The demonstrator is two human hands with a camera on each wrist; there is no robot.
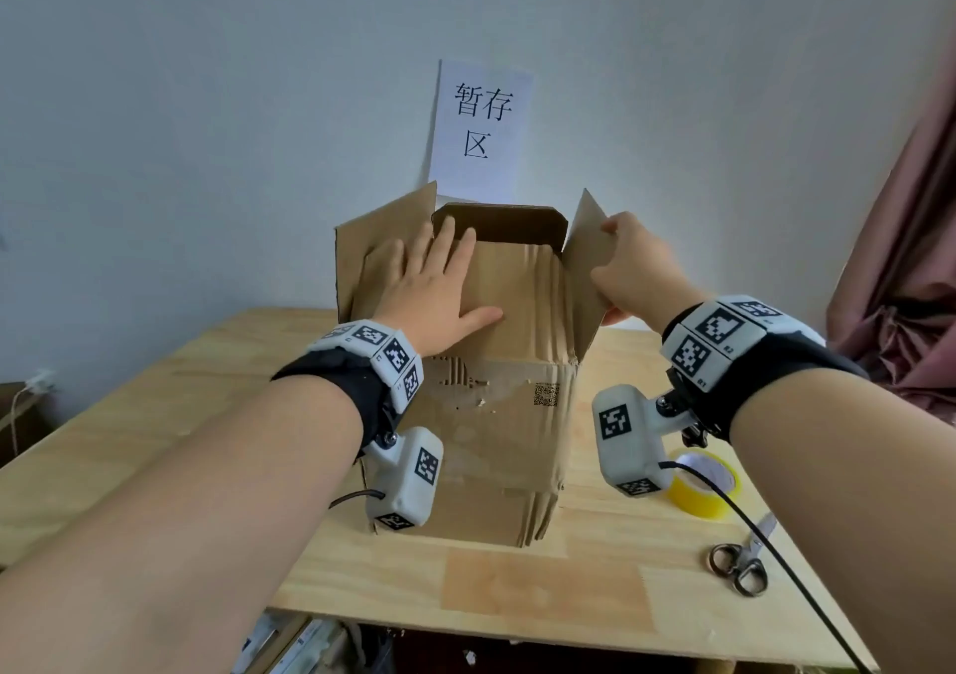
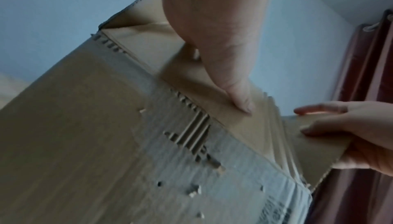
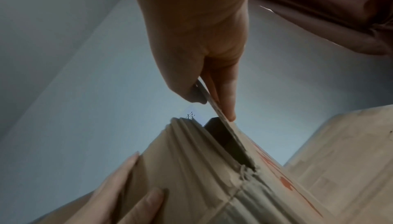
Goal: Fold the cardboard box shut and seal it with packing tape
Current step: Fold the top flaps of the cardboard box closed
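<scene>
a tall, worn cardboard box (image 1: 496, 415) stands upright on a pale wooden worktop (image 1: 155, 415), close to a light wall with a paper sign (image 1: 481, 125) taped behind it. the box top is only partly closed. the near flap (image 1: 512, 290) is folded down over the opening, and the left hand (image 1: 439, 285) lies flat on it with fingers straight and spread, pressing it down, probably so it does not spring back up. the left side flap (image 1: 383, 228) stands upright just beside that hand, and the far flap (image 1: 499, 223) stands up too, dark on its inner face.

the right hand (image 1: 636, 270) pinches the right side flap (image 1: 584, 270), thumb on the inner face and fingers (image 3: 228, 96) behind, as the right wrist view shows edge-on. the flap leans outward, and the grip looks set to swing it inward over the pressed flap.

on the right of the worktop, near the front edge, lie a roll of yellow packing tape (image 1: 703, 482) and a pair of scissors (image 1: 742, 559), apart from the box and untouched, within easy reach of the right hand for sealing. a dusky pink curtain (image 1: 910, 259) hangs at the far right.

folding is under way; taping has not begun. the creased, softened cardboard may resist lying flat.
</scene>
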